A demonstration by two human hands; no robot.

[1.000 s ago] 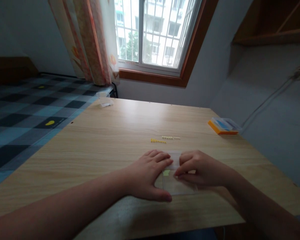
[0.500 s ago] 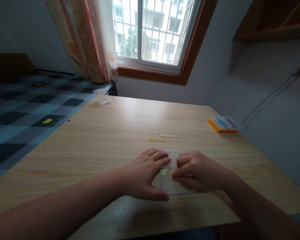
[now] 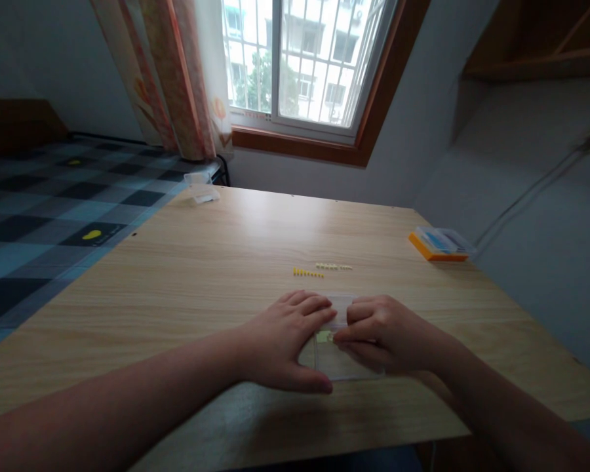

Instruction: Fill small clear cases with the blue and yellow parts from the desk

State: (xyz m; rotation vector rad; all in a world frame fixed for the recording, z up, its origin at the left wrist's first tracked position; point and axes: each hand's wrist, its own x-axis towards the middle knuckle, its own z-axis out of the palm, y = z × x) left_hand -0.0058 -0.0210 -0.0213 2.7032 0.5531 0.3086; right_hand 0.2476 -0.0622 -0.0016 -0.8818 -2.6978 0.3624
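My left hand point(image 3: 288, 341) lies with fingers spread along the left side of a clear plastic case point(image 3: 347, 367), its thumb by the near edge. Inside the case, near its left side, is a small pale-yellow patch of pieces point(image 3: 323, 336). My right hand point(image 3: 378, 331) is over the right part of the case with thumb and forefinger pinched at the right edge of that patch. A tiny pale bit shows at the fingertips; its kind is too small to tell. Beyond the case lie a row of small yellow pieces point(image 3: 308, 273) and a row of cream pieces point(image 3: 333, 267).
An orange-based box with a clear lid point(image 3: 440, 244) sits at the table's right edge. At the far left corner stands an open clear plastic box point(image 3: 201, 188). A checked bed point(image 3: 54, 210) adjoins the wooden table point(image 3: 216, 262) on the left.
My right hand's pinched fingertips have moved slightly left and away from me, up to the pale-yellow patch. The left hand has stayed in place.
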